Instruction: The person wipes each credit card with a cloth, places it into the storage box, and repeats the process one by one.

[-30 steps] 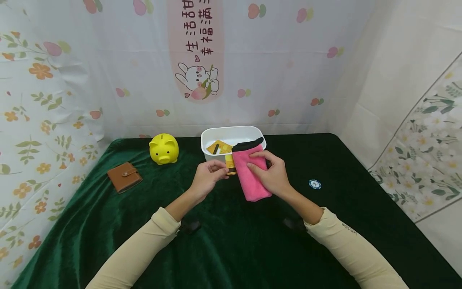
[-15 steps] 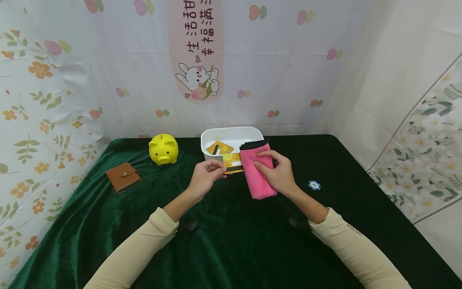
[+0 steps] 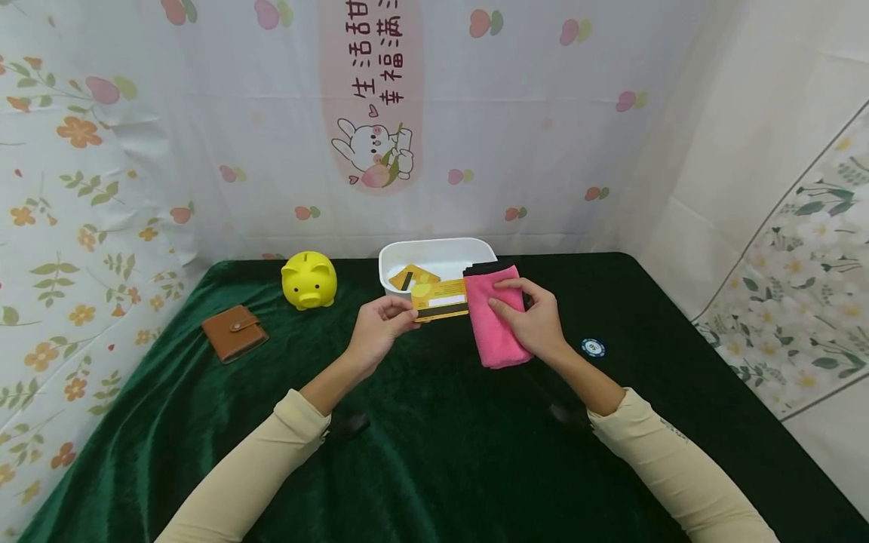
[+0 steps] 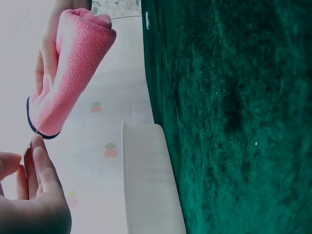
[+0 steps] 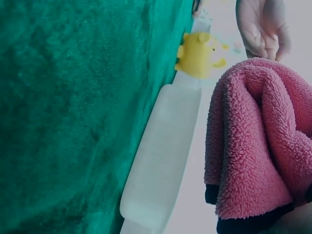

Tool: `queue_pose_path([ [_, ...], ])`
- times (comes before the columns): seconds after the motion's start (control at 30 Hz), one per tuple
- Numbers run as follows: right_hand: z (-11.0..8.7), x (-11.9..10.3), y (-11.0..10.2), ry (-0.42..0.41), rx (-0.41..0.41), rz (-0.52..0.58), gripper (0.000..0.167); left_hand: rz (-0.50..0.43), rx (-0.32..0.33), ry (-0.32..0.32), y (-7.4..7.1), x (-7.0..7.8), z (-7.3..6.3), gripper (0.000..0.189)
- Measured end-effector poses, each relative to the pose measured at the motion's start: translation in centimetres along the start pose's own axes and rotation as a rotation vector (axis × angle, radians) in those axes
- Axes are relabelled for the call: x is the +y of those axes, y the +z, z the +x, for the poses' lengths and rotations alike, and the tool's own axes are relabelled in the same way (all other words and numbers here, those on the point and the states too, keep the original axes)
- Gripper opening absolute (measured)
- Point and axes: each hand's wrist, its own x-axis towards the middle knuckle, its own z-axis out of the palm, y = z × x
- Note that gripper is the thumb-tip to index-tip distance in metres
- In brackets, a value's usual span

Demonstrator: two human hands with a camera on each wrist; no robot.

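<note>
My left hand (image 3: 380,332) pinches the left end of a gold bank card (image 3: 441,302) with a dark stripe. A folded pink cloth (image 3: 490,320) with black edging hangs from my right hand (image 3: 532,317), thumb in front. The card's right end meets the cloth's left edge; whether it lies inside a fold or behind, I cannot tell. Edge-on in the left wrist view, the card (image 4: 28,148) shows as a thin line by the cloth's (image 4: 78,68) black hem. Fluffy folds of the cloth (image 5: 253,151) hide most of my right hand in the right wrist view.
Behind the hands, a white plastic box (image 3: 468,253) holds more gold cards (image 3: 414,277). A yellow piggy bank (image 3: 308,283) and a brown wallet (image 3: 234,333) are on the left. On the right lies a blue poker chip (image 3: 593,348). Dark green cloth (image 3: 441,452) covers the table.
The pink cloth has moved right along the card, so more of the card shows now. My left hand has shifted slightly left, still pinching its end.
</note>
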Motion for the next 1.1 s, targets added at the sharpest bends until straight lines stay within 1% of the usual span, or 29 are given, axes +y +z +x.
queue_pose_path([
  [0.2, -0.15, 0.1, 0.1, 0.021, -0.006, -0.002, 0.025, -0.055, 0.028, -0.031, 0.05, -0.28, 0.06, 0.01],
  [0.33, -0.19, 0.17, 0.26, 0.021, -0.02, 0.014, 0.025, -0.075, 0.034, -0.044, 0.13, -0.53, 0.02, 0.016],
  [0.4, -0.24, 0.17, 0.31, 0.023, -0.024, 0.018, 0.025, -0.084, 0.023, -0.05, 0.09, -0.58, -0.04, 0.021],
  [0.5, -0.28, 0.18, 0.36, 0.021, -0.025, 0.019, 0.025, -0.085, -0.011, -0.051, -0.04, -0.54, -0.14, 0.028],
  [0.67, -0.29, 0.14, 0.38, 0.018, -0.03, 0.027, 0.025, -0.084, -0.078, -0.038, -0.22, -0.28, -0.39, 0.032],
  [0.77, -0.33, 0.21, 0.32, 0.018, -0.028, 0.027, 0.025, -0.044, -0.086, -0.015, -0.22, -0.25, -0.38, 0.033],
  [0.87, -0.37, 0.27, 0.33, 0.023, -0.03, 0.033, 0.024, 0.037, -0.05, 0.002, -0.1, -0.34, -0.24, 0.032],
  [0.93, -0.38, 0.29, 0.34, 0.03, -0.031, 0.044, 0.024, 0.094, 0.005, 0.006, -0.01, -0.5, -0.15, 0.03],
  [1.03, -0.39, 0.29, 0.4, 0.037, -0.032, 0.056, 0.024, 0.141, 0.095, 0.003, 0.09, -0.73, -0.07, 0.028],
  [1.1, -0.41, 0.29, 0.4, 0.038, -0.027, 0.054, 0.023, 0.138, 0.139, -0.005, 0.11, -0.81, -0.04, 0.028],
])
